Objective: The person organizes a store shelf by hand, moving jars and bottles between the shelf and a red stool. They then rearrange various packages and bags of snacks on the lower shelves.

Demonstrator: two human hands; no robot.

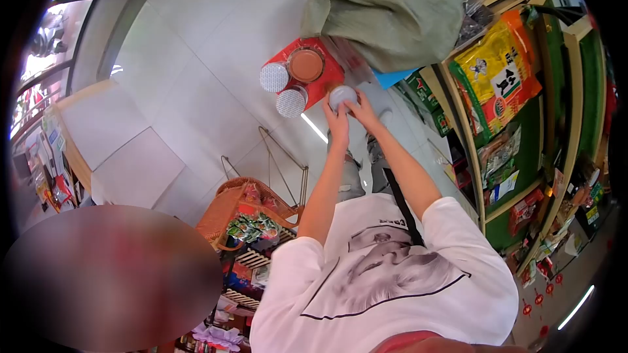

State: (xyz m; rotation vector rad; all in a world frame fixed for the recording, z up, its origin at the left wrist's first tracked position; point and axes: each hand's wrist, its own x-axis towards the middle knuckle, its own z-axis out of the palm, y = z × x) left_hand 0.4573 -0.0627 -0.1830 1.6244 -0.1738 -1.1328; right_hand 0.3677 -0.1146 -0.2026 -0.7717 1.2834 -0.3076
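Observation:
My left hand (337,121) and my right hand (362,110) are both closed around a round container with a pale, whitish top (342,98). They grip it from two sides, at the near right corner of a red box-like surface (316,94). Close by on the red surface is a round container with a brown top (305,65). Two more round containers with silvery patterned tops, one farther left (275,77) and one nearer me (292,102), sit at its left edge. My fingers hide the sides of the held container.
A grey-green cloth (386,13) drapes beyond the red surface. Shelves (484,176) of packaged goods line the right, with a yellow and orange packet (495,68). A brown woven basket (245,199) stands at lower left, near cardboard-like boxes (137,167). A blurred oval covers the lower left.

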